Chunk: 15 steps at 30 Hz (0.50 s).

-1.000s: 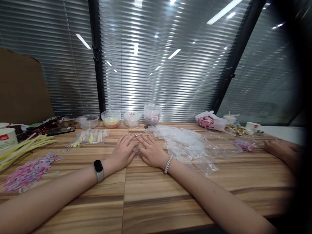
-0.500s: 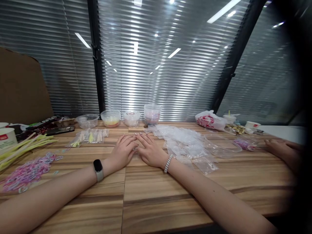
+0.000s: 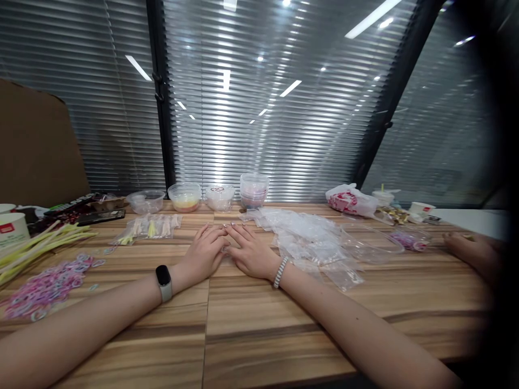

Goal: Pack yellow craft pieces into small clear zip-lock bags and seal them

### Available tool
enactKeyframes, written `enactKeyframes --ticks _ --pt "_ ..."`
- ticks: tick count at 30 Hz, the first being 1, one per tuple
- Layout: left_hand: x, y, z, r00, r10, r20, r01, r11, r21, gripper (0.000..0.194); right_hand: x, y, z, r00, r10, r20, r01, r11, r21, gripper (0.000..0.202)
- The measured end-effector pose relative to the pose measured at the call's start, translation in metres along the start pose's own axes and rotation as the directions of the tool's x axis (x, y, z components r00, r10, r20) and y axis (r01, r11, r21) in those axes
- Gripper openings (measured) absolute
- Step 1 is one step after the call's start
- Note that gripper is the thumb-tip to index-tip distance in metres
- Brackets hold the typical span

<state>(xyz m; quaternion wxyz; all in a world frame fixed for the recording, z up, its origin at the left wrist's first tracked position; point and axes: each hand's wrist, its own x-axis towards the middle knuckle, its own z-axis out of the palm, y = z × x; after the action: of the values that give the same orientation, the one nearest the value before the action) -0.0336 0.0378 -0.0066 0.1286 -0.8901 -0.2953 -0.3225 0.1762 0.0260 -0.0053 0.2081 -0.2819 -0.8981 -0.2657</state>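
My left hand [image 3: 203, 254] lies palm down on the wooden table [image 3: 243, 335], fingers stretched forward, a smart band [image 3: 163, 282] on its wrist. Beside it, my right hand [image 3: 252, 253] rests flat too, with its fingers spread and a striped beaded bracelet [image 3: 279, 272] on the wrist. The fingertips of both hands meet or nearly touch. Neither hand holds anything. Just right of my right hand is a spread of clear plastic bags [image 3: 308, 235]. Beyond my left hand lie small clear packets [image 3: 152, 227] with pale and yellow pieces inside.
Clear plastic tubs [image 3: 184, 196] line the back near the window blinds. Pink and purple rubber bands [image 3: 52, 286] and yellow strips [image 3: 36, 248] lie at left by a paper cup [image 3: 13, 229]. A red-and-white bag [image 3: 351, 201] stands back right. Another person's hand [image 3: 466, 246] is at far right.
My hands stay in place. At the far right, the other person's hand has shifted slightly and now shows something small at its fingers.
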Motion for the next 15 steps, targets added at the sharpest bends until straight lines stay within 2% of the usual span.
enactKeyframes --ticks 7,15 --pt "0.0014 0.0032 -0.0036 0.999 -0.003 0.032 0.003 1.000 0.005 0.039 -0.0002 -0.0002 -0.0006 0.999 0.030 0.035 -0.030 1.000 -0.011 0.030" --pt "0.0015 0.0025 -0.0028 1.000 -0.003 0.016 0.003 1.000 -0.007 0.040 -0.0007 0.0007 0.0007 1.000 0.022 0.019 -0.022 1.000 -0.010 0.031"
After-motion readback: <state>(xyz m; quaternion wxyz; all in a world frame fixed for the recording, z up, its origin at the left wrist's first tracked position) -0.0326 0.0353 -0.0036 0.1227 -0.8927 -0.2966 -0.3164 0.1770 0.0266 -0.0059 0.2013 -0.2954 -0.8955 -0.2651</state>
